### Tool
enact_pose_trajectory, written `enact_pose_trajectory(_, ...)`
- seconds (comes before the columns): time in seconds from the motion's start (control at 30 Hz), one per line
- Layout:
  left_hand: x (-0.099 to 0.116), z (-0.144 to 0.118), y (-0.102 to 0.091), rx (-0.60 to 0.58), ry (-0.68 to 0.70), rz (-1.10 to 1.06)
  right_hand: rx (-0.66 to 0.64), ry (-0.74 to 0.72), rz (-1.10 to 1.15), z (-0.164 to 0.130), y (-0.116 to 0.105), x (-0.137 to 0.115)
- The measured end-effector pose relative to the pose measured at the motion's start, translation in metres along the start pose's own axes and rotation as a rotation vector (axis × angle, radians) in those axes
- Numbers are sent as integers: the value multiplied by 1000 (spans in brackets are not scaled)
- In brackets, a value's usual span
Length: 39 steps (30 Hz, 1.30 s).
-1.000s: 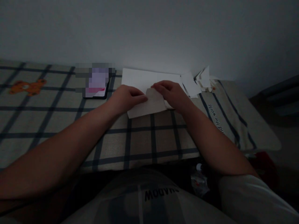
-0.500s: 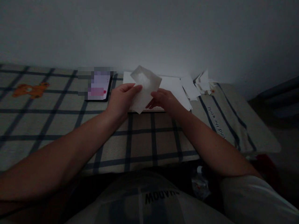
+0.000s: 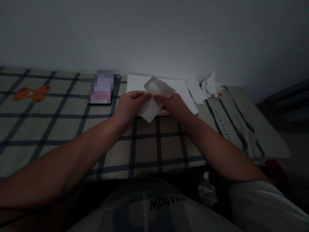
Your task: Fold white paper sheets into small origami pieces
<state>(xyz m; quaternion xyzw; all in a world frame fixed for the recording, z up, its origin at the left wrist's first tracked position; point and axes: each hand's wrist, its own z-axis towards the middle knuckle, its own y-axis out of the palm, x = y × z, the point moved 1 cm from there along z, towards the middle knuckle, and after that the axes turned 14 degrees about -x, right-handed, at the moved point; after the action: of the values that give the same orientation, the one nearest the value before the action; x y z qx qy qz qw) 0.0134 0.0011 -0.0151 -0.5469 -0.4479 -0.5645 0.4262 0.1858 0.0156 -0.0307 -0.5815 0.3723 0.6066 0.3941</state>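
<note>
A folded white paper [image 3: 154,96] is held up just above the table between both hands. My left hand [image 3: 129,106] pinches its left side, thumb on top. From the right, my right hand [image 3: 172,104] grips the paper's other side. Under and behind the hands lies a flat white sheet [image 3: 178,88] on the checked tablecloth [image 3: 145,141]. The room is dim.
A phone [image 3: 101,90] with a lit screen lies left of the sheet. Loose paper pieces [image 3: 196,90] and small folded papers [image 3: 211,85] sit at the back right by the wall. An orange bear print [image 3: 31,92] marks the cloth at far left. The table's right edge drops off.
The paper lay pressed flat on the table a second ago. Both hands lifted it, turned it, and now hold it lower with the fingertips meeting at its middle.
</note>
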Motion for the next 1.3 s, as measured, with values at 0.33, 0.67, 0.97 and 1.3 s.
enact_pose_trajectory(0.33, 0, 0, 0, -6, -52, 59, 39, 6, -70, -2, -2, -1)
enact_pose_trajectory(0.67, 2, 1, -2, 35, -37, 65, 30, 11, -113, -1, -3, 2)
enact_pose_trajectory(0.97, 0, 1, -2, 30, -31, 76, 46, 27, -222, -5, -3, -4)
enact_pose_trajectory(1.3, 1, 0, -2, 12, 1, 189, 58, 10, -213, -4, -6, -2)
